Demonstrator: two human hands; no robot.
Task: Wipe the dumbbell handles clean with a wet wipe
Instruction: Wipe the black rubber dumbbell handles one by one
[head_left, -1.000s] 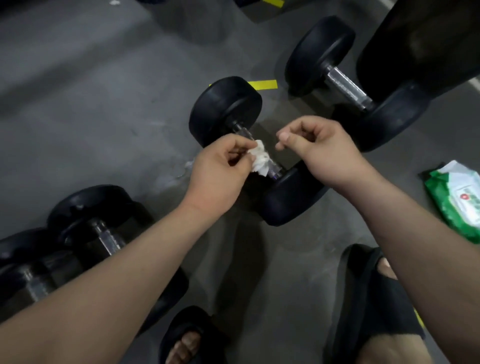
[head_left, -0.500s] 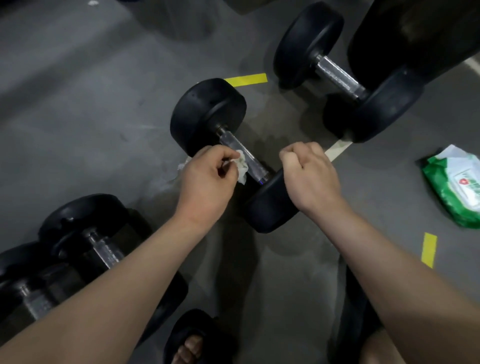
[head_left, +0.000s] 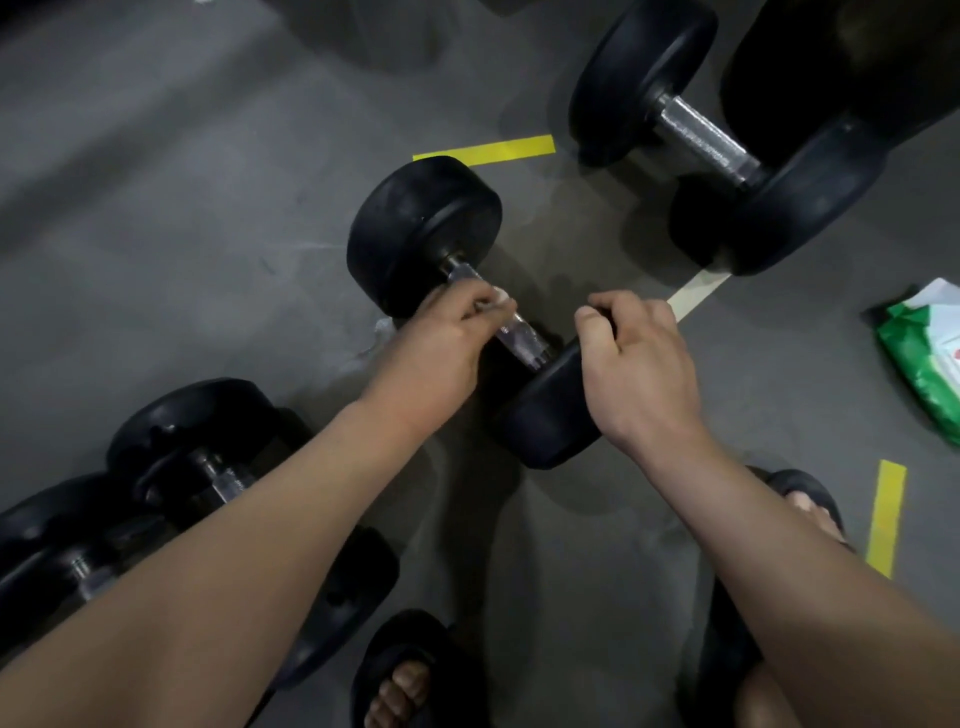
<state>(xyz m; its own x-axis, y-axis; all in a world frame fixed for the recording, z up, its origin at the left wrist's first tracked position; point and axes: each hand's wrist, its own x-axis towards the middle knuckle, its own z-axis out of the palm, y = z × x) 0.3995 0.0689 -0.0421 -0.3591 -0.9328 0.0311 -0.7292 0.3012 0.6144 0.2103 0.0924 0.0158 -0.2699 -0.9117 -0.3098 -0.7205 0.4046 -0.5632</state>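
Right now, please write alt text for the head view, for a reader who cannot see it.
A left hand holds a white wipe against a dumbbell handle; the right hand grips its near weight. Other dumbbells lie nearby.

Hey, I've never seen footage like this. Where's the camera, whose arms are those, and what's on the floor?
No machine here: a person wears one wide-angle camera on the head, looking down at their own bare arms. The left hand has a wet wipe in its grip, pressed on the metal handle of the middle dumbbell. The right hand curls over that dumbbell's near weight. On the grey floor lie another dumbbell top right, more dumbbells bottom left, a green pack of wipes at the right edge, and yellow tape strips.
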